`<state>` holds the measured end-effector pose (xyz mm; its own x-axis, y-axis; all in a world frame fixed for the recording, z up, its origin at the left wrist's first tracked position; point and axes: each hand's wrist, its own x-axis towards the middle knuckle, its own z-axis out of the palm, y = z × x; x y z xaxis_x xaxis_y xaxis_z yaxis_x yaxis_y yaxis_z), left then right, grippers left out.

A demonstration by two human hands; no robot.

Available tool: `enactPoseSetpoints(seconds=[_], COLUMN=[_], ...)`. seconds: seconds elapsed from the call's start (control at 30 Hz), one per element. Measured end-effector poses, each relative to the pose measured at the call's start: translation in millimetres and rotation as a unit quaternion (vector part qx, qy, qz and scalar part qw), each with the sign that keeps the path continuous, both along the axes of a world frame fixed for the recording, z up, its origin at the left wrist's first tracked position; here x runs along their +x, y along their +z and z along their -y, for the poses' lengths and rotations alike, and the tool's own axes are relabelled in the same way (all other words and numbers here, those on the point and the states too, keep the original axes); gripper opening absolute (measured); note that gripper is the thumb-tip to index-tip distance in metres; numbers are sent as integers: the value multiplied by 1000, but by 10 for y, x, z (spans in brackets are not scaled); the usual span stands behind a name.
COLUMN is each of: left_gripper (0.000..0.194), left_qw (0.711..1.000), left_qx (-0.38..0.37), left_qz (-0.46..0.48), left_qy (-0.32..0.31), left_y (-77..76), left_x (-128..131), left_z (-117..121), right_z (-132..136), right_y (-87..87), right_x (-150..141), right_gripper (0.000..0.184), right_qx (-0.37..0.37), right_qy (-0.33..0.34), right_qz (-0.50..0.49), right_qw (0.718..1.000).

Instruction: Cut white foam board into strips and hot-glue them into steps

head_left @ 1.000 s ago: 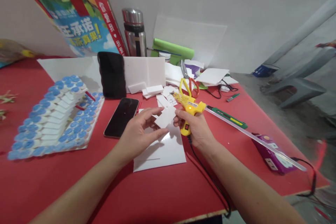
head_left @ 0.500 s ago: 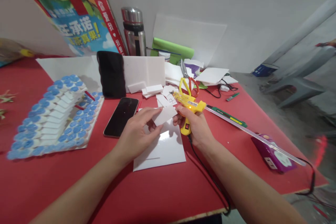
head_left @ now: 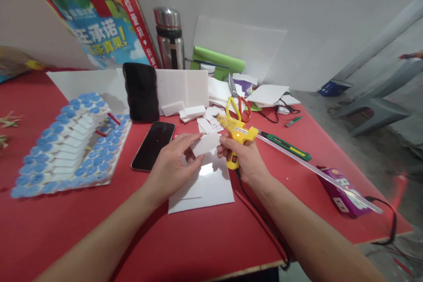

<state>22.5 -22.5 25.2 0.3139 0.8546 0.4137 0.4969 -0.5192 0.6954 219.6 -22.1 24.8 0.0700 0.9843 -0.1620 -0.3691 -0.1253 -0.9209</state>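
My left hand pinches a small white foam piece and holds it above a white sheet on the red table. My right hand is closed round a yellow glue gun with a long clear glue stick sticking out to the right. The gun's nozzle points left, just past the foam piece's far end. Its black cord trails to the table's front edge.
A black phone lies left of my hands, beside a blue-and-white model. Behind are white foam blocks, scissors, a steel flask, a printed bag, a green knife and a purple power strip.
The foam piece has tipped from a tilted, face-on angle to nearly flat in my left fingers. Both hands have stayed almost where they were.
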Motion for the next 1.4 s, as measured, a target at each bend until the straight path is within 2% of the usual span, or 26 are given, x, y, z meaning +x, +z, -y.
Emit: enactPoseSetpoints(seconds=[0.23, 0.8, 1.07, 1.27, 1.4], left_gripper=[46, 45, 45, 39, 32], left_qw=[998, 997, 999, 998, 999], left_qx=[-45, -25, -17, 53, 38], left_qz=[31, 55, 16, -29, -10], left_qy=[29, 39, 37, 6, 3], left_y=[-47, -95, -41, -57, -52], left_x=[-12, -33, -28, -47, -33], left_z=[-8, -10, -12, -26, -40], right_z=[0, -3, -14, 15, 75], right_y=[9, 8, 10, -29, -29], right_x=[-4, -2, 4, -3, 0], right_gripper=[23, 24, 25, 22, 18], right_qx=[-1, -6, -14, 26, 61], right_qy=[-2, 8, 0, 2, 32], right_qz=[2, -6, -1, 21, 61], right_qw=[1000, 1000, 1000, 999, 996])
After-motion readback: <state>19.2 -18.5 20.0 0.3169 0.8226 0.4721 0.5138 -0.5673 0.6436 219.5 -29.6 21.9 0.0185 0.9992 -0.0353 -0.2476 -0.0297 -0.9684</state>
